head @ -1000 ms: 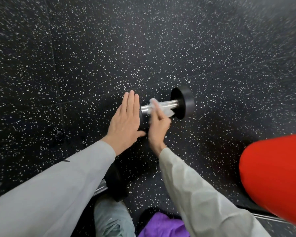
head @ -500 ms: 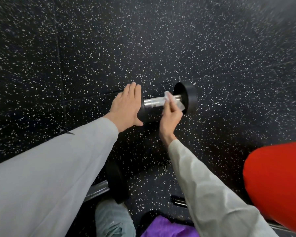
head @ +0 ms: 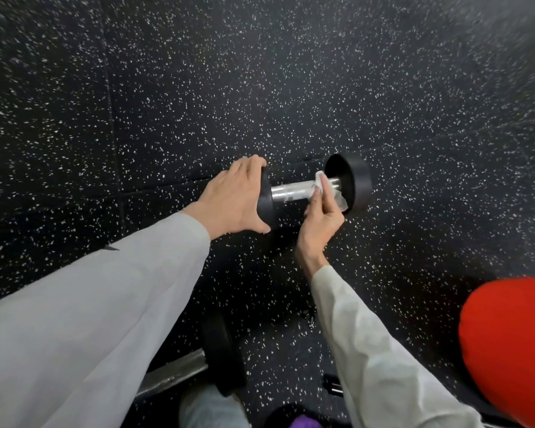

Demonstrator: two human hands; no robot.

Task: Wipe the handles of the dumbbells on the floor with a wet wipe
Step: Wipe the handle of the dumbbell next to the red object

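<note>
Black speckled floor (head: pixel 260 72). Dumbbell (head: pixel 357 183), near weight hidden behind flat-fingered left hand (head: pixel 232 200); right hand (head: pixel 322 217) pinching wet wipe (head: pixel 337 197) on handle (head: pixel 292 191). Second dumbbell (head: pixel 220 350) largely hidden by sleeve.

We see the dumbbell (head: pixel 315 188) lying on the floor (head: pixel 291 88), our left hand (head: pixel 232 200) on its left head, our right hand (head: pixel 320 219) holding the wipe (head: pixel 332 193) on its handle (head: pixel 291 191); a second dumbbell (head: pixel 220 353) lies nearer us.
</note>
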